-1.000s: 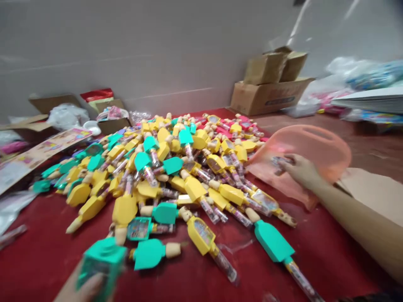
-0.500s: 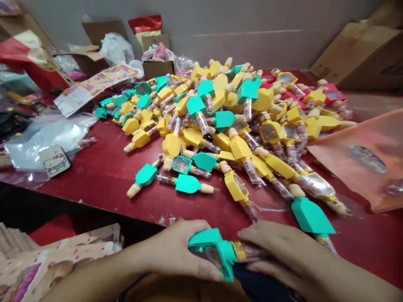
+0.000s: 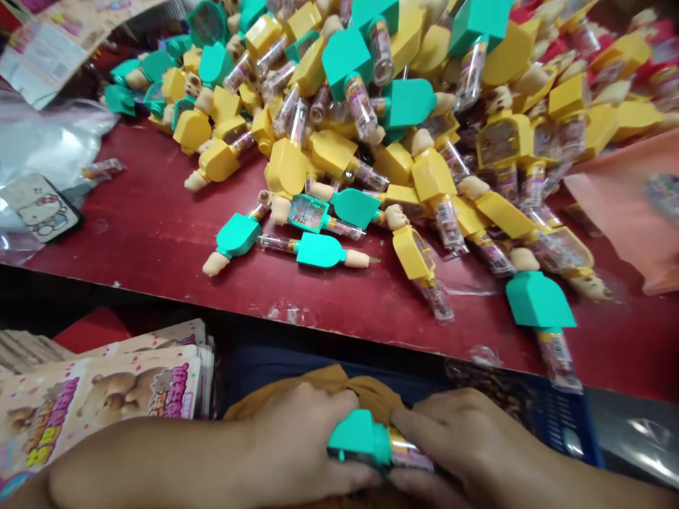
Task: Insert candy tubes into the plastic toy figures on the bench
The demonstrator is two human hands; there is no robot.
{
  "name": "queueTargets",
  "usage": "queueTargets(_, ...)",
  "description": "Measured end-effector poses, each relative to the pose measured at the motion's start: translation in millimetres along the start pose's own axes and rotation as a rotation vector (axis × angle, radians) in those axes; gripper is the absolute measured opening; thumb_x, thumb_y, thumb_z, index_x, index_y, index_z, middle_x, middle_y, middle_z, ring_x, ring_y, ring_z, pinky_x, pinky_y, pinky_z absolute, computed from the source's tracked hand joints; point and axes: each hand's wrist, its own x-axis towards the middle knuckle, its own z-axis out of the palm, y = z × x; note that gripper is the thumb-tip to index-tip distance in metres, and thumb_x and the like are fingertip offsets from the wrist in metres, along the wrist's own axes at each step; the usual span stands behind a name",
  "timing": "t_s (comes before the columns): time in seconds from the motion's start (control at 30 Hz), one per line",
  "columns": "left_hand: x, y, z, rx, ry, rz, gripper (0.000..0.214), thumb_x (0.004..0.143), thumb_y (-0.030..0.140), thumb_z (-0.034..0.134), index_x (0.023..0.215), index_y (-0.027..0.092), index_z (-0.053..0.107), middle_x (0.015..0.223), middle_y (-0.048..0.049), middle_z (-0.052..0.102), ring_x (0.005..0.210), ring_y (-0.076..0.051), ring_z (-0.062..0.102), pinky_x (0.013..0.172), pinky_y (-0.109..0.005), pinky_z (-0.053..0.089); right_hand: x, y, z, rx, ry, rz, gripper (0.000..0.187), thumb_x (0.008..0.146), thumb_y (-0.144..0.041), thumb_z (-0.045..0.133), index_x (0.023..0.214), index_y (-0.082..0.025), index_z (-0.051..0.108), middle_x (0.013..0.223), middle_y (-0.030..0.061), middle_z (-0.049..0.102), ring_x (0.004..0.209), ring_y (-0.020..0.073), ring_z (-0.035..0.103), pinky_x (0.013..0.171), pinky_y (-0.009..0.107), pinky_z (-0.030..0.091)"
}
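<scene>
Both hands are on one teal plastic toy, low over my lap at the bottom of the head view. My left hand wraps round its teal body, fingers on top and thumb below. A clear tube with a yellow band joins the body, and my right hand grips it near its far end. The underside of the toy is mostly hidden. Beyond my hands, a similar teal toy with a beige tip lies near the edge of the red table.
A heap of yellow toys and teal ones covers the table's middle, with pink ones far right. Printed cards are stacked at lower left. A Hello Kitty case lies by plastic bags at left. An orange bag is at right.
The view has tipped downward, so the heap sits higher and my lap shows. My hands, still holding the toy, have come back from the table edge, and the toy has turned slightly.
</scene>
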Motion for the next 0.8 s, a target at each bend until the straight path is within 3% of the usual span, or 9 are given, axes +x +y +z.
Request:
queueTargets(0.17,-1,-2,7.0,0.127,0.005,0.013,0.028,0.07,0.048,0.063,0.084,0.023,0.062,0.068,0.0008,0.063,0.057,-0.017,0.058,0.044,-0.025,0.028,2,1,4,0.137,-0.028,0.085,0.015,0.089,-0.025,0.051,0.079,-0.021,0.06,0.072,0.0023,0.062,0.064,0.0181,0.059,0.056,0.025,0.043)
queueTargets(0.37,0,-2,10.5,0.341,-0.096,0.06,0.03,0.074,0.046,0.062,0.091,0.022,0.062,0.075,-0.0055,0.066,0.065,-0.025,0.063,0.05,-0.029,0.039,5,8,17,0.27,-0.145,0.177,0.014,0.085,-0.027,0.052,0.076,-0.021,0.062,0.068,0.0009,0.06,0.059,0.0164,0.056,0.053,0.023,0.04)
queueTargets(0.67,1,-14,11.3,0.197,-0.036,-0.06,0.035,0.067,0.056,0.066,0.083,0.025,0.061,0.073,-0.0011,0.066,0.065,-0.024,0.064,0.044,-0.026,0.028,13,20,37,0.68,-0.131,0.293,0.024,0.083,-0.035,0.055,0.068,-0.017,0.055,0.06,-0.0042,0.044,0.056,0.0113,0.036,0.049,0.02,0.026)
queueTargets(0.8,1,-12,12.2,0.24,-0.057,-0.054,0.032,0.071,0.052,0.065,0.086,0.024,0.06,0.074,-0.0019,0.067,0.065,-0.024,0.064,0.045,-0.026,0.03,17,25,41,0.766,-0.214,0.338,0.035,0.079,-0.047,0.057,0.067,-0.015,0.053,0.059,-0.0034,0.04,0.055,0.0114,0.032,0.048,0.022,0.021)
